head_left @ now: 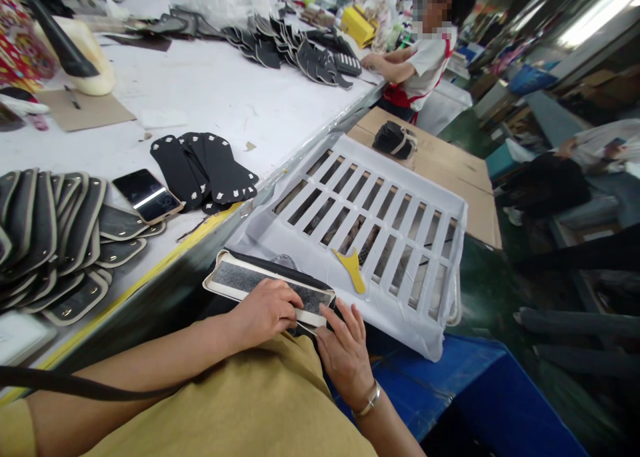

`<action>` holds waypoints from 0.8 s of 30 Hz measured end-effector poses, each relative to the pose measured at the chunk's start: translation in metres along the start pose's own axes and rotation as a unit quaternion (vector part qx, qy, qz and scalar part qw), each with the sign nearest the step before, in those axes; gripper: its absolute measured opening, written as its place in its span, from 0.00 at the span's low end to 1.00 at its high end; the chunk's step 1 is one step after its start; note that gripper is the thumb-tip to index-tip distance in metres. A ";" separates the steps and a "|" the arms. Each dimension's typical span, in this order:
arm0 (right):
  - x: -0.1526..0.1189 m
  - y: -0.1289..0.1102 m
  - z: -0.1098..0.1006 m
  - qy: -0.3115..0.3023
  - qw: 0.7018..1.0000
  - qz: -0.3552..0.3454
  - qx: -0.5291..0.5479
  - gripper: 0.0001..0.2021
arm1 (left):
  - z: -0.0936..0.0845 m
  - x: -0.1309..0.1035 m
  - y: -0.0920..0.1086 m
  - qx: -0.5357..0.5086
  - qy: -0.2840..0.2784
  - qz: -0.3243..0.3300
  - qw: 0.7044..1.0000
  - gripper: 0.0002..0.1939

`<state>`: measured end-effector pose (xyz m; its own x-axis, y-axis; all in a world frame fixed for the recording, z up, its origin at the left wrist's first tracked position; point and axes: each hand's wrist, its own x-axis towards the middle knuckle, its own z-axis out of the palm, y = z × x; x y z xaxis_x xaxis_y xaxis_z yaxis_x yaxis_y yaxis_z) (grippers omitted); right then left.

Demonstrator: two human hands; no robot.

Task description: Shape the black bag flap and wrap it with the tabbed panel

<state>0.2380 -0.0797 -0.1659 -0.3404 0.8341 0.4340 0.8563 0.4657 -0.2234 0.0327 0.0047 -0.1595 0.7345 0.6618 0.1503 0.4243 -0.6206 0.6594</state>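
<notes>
Your left hand (pixel 265 310) lies palm-down on the padded panel (pixel 265 285), fingers curled and pressing its dark fuzzy centre. Your right hand (pixel 344 350) sits just right of the panel's near end, fingers loosely spread, fingertips touching the panel's edge. The panel rests partly on your lap and partly on the near-left corner of the slatted tray (pixel 373 223).

Hazards, as judged from this position:
- The panel overhangs the tray corner. Lifting the left hand could let it tip toward your lap.
- The yellow tool (pixel 353 268) lies loose on the tray slats, just right of the panel. A sweep of the right hand could knock it through a gap.
- The phone (pixel 146 195) lies on the worktable (pixel 215 90), left of the tray, near the table's front edge among loose parts. A nudge could slide it off.

Materials and shapes:
- Panel: elongated, rounded corners, cream smooth border, dark felt-like inset.
- Tray: white, rigid, long rectangular slots in rows.
- Flat black pieces (pixel 205 170) on the table left of the tray: matte, tongue-shaped, small pale marks at the edges.
- Stacked padded pieces (pixel 55 237) farther left: dark with a pale rim, overlapping
</notes>
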 end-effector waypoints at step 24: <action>0.000 -0.019 0.014 0.082 0.992 0.092 0.026 0.05 | 0.001 -0.002 0.011 0.045 0.015 -0.011 0.999 0.08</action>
<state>0.2164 -0.0851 -0.1736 -0.1084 0.8494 0.5165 0.8757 0.3275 -0.3548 0.0359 -0.0037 -0.1531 0.7085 0.6873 0.1600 0.4874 -0.6406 0.5934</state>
